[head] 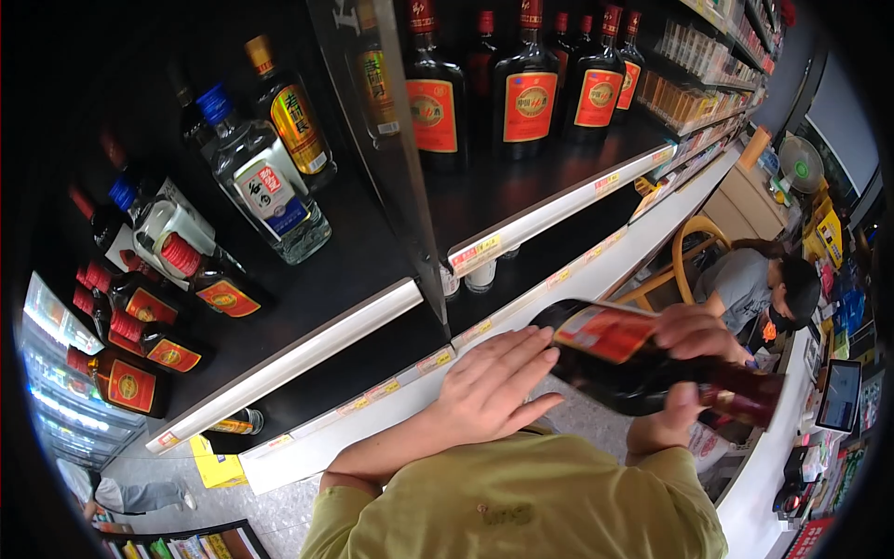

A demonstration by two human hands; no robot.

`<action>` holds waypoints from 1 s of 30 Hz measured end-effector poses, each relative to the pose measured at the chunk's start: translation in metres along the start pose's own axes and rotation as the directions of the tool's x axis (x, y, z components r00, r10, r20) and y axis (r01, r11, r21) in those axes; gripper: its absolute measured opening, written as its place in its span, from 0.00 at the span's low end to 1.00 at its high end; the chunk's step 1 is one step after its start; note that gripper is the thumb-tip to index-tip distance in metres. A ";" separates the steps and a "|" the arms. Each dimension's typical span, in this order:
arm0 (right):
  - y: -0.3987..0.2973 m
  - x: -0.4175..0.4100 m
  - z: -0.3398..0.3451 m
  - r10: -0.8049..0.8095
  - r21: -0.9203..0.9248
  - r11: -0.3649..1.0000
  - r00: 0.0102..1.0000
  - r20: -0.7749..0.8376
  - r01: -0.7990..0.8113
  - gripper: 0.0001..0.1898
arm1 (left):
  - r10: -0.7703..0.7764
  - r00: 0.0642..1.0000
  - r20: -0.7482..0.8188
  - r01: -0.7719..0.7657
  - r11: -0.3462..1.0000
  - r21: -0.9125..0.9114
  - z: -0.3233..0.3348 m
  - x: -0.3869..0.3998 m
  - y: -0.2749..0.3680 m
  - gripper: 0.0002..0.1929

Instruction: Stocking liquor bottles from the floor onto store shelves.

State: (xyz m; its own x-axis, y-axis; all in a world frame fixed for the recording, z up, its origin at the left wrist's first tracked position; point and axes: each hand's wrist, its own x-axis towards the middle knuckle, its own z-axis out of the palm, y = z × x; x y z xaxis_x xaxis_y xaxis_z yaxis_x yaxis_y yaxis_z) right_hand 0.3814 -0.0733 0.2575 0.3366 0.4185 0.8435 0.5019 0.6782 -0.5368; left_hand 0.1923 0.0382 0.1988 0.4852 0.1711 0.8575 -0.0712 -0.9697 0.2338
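A large dark glass liquor bottle (607, 356) with a red label and a dark red capped neck lies tilted in front of my chest. My right hand (688, 363) grips it at the shoulder and neck. The flat, extended fingers of my left hand (496, 384) reach the base end of the bottle; whether the palm presses on it cannot be told. Similar red-labelled bottles (529, 105) stand on the black shelf beyond my hands. Left of the upright divider (398, 161) stand a clear bottle with a blue cap (269, 189) and a gold-labelled bottle (297, 126).
Small red-capped bottles (223, 286) stand at the left. White shelf edges (293, 363) carry price strips. A seated person in a grey shirt (733, 279) is at the right, near a counter (758, 482) and a screen (838, 395). Another person (133, 495) is at the lower left, near a yellow box (218, 465).
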 end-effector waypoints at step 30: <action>0.124 0.172 0.105 -0.073 0.356 0.934 0.991 0.114 0.028 0.05 | -0.324 0.893 -0.313 0.430 0.820 0.379 0.010 -0.024 -0.013 0.20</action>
State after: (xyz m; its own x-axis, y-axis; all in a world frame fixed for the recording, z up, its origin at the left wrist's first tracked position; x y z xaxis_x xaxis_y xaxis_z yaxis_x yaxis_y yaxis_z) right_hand 0.4173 0.1459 0.3378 0.2056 0.4338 0.8772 0.1945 0.8604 -0.4711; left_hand 0.1897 0.0447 0.1705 0.1837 0.5215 0.8333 0.4802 -0.7872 0.3868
